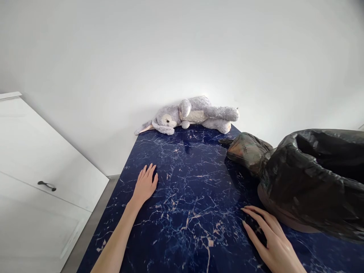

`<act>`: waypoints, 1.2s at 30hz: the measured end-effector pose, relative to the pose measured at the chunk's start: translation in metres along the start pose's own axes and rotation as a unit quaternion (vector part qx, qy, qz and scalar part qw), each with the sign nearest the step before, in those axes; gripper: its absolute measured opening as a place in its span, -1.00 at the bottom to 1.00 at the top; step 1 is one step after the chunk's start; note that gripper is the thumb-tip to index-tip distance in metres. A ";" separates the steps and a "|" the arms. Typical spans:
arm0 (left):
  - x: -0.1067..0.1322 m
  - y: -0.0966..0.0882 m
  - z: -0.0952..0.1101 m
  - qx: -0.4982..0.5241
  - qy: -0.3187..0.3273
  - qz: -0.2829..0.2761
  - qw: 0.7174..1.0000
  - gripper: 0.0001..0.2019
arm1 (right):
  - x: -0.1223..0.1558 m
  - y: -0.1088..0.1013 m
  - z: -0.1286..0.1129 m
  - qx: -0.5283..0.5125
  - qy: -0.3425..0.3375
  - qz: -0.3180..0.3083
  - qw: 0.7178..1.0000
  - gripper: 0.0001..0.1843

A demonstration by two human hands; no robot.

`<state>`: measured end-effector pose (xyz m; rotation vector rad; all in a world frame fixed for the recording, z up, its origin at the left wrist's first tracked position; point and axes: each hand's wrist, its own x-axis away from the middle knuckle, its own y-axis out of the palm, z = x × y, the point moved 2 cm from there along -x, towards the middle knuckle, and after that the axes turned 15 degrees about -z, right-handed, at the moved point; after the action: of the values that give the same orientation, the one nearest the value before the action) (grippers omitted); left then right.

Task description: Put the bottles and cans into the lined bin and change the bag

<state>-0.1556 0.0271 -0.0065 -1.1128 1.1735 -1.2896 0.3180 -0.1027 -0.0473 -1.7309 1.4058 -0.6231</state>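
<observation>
My left hand (146,183) lies palm down on the blue marbled tabletop (190,197), fingers stretched out and holding nothing. My right hand (267,235) rests at the lower right with its fingers apart, fingertips at the table surface and nothing in the grasp. Just beyond the right hand stands a bin lined with a black plastic bag (307,182). A knotted, bunched part of the bag (247,149) sticks out on its left side. On the far edge, a grey plush rabbit (196,112) lies on its side, head to the left, out of reach of both hands.
A white wall (182,49) rises behind the table. To the left stands a white cabinet (36,151) with a dark handle (47,185). A strip of grey floor (91,223) shows between cabinet and table.
</observation>
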 end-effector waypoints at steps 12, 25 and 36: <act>0.001 -0.001 0.000 -0.003 -0.003 0.004 1.000 -0.41 | -0.001 0.003 0.003 -0.005 0.009 -0.010 1.000 -0.55; 0.001 -0.001 -0.001 -0.004 0.007 0.007 1.000 -0.43 | -0.001 0.003 0.001 -0.015 0.019 -0.014 1.000 -0.57; 0.000 0.001 -0.002 -0.005 0.012 0.020 1.000 -0.44 | -0.001 0.000 -0.001 -0.020 0.016 -0.004 1.000 -0.56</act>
<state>-0.1574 0.0272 -0.0075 -1.0779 1.2160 -1.2714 0.3164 -0.1019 -0.0467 -1.7657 1.4417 -0.6345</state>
